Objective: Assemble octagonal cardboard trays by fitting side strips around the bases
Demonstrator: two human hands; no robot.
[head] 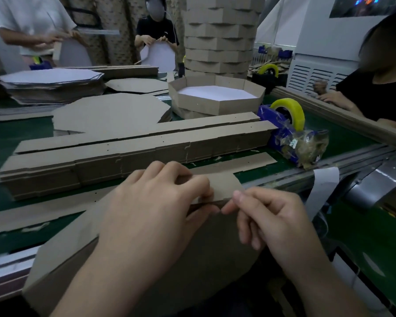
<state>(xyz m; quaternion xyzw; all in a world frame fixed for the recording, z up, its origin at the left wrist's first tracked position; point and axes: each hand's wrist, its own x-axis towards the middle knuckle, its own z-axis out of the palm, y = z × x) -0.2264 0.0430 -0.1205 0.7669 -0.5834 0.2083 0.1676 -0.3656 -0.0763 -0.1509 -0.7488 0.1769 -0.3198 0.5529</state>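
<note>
A brown octagonal cardboard base (215,248) stands tilted at the near table edge, against my body. A brown side strip (224,186) lies folded along its top edge. My left hand (156,209) grips the strip and the base's top edge, fingers curled over them. My right hand (268,216) pinches the strip's end at that same edge, thumb and forefinger together. Much of the base is hidden behind my arms.
A stack of side strips (124,149) lies across the green table. Flat bases (105,115) sit behind it, a finished tray (217,97) further back, and a tall tray stack (220,35) beyond. A tape dispenser (288,124) stands right. Other people work around.
</note>
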